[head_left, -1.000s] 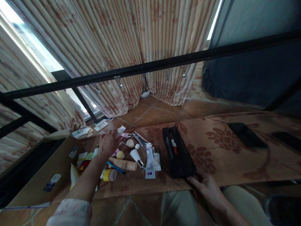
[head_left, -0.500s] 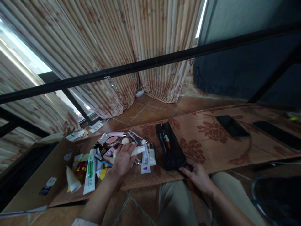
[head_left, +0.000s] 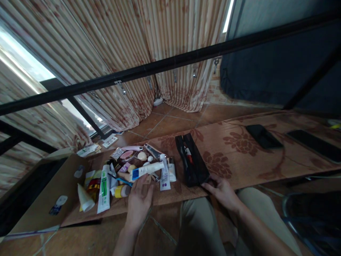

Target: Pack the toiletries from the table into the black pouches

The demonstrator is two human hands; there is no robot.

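My left hand (head_left: 140, 195) is at the near edge of a pile of cosmetics, its fingers apart and loosely bent. Its fingertips are just below a white tube with a blue end (head_left: 146, 170); whether they touch it I cannot tell. To its left lie a yellow-capped bottle (head_left: 120, 192) and a white and green tube (head_left: 103, 190). A white and purple tube (head_left: 165, 174) lies to its right. My right hand (head_left: 218, 190) pinches the near right corner of a black zip pouch (head_left: 198, 165). The pouch is unzipped, and a red and white tube (head_left: 189, 155) shows inside.
An open cardboard box (head_left: 64, 192) stands at the left end of the cloth-covered bench (head_left: 239, 170). Two dark phone-like slabs, one nearer (head_left: 263, 137) and one at the far right (head_left: 315, 145), lie on the cloth. A black rail (head_left: 170, 64) crosses behind.
My left hand has drawn back toward me from the top of the pile, uncovering the blue and white tube. My right hand stays at the pouch's corner.
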